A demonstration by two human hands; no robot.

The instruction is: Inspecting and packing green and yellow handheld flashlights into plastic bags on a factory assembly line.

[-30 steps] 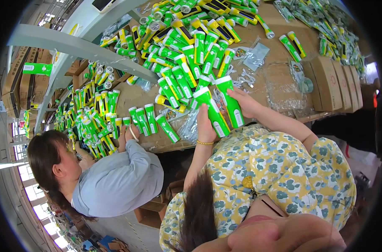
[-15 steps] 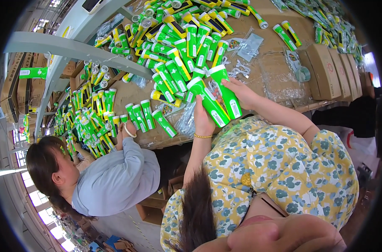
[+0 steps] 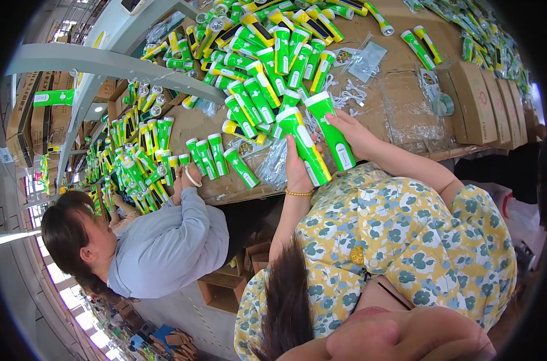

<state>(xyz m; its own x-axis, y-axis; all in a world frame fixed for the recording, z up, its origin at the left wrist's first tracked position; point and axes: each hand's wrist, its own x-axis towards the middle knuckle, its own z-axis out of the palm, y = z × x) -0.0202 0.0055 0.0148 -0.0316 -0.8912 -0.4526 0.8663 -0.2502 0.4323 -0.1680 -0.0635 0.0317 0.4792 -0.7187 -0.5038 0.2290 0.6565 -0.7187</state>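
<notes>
My left hand (image 3: 297,170) is closed around a green and yellow flashlight (image 3: 306,150), its yellow edge partly turned up. In my right hand (image 3: 353,133) is a second green flashlight (image 3: 329,132) with a white-rimmed head, gripped along its upper body. The two flashlights are held side by side above the table edge, heads pointing away from me. Just beyond them lies a big heap of green and yellow flashlights (image 3: 262,90). Clear plastic bags (image 3: 273,165) rest on the table beside my left hand.
White cables (image 3: 353,93) and small clear packets (image 3: 368,61) lie on the cardboard-covered table (image 3: 400,108). Cardboard boxes (image 3: 469,102) and a tape roll (image 3: 443,105) stand at right. A co-worker (image 3: 159,240) handles flashlights at left, near a grey metal frame (image 3: 129,67).
The flashlight in my left hand has rolled, so more of its yellow side shows. The one in my right hand has turned slightly. The whole view has shifted a little.
</notes>
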